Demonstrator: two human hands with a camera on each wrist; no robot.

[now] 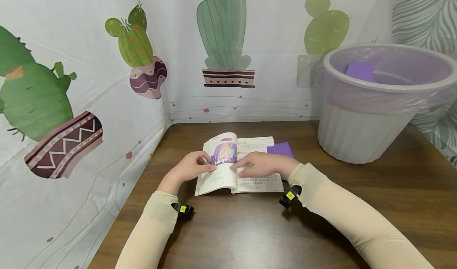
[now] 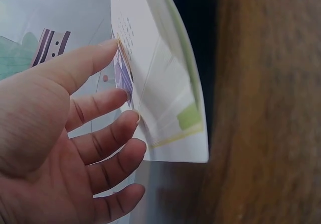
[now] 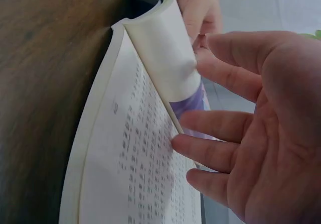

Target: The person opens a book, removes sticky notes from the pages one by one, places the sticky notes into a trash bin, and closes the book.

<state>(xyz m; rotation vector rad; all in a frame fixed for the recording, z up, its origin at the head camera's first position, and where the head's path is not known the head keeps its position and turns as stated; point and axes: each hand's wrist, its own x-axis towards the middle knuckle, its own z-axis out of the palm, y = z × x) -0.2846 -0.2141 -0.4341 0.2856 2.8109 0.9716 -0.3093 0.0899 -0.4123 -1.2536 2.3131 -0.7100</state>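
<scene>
Lying spread on the brown tabletop: one book, the landmark for these notes. Its left-hand leaves bow upward near the spine; the page carries a cartoon illustration in purple, with a few lines of print below. The right-hand page lies flatter, covered in rows of small text, too small to read.

Left hand at the book's left edge: thumb tip against the page near that edge, fingers loosely bent and spaced apart, no firm grip on anything. Right hand over the book's right-hand page: fingers spread, index fingertip at the bowed page beside the spine, remaining fingertips near the printed text; nothing grasped.

Purple sheet at the book's right side, partly covered by it. White bin beyond the book and to its right, well apart, with a translucent liner folded over the rim; a purple item shows inside, kind unclear.

Nearer the viewer than the book, cream sleeves on both arms, and a black wristband with a yellow tag at each wrist. Behind the book, a white cloth backdrop printed with potted cacti
</scene>
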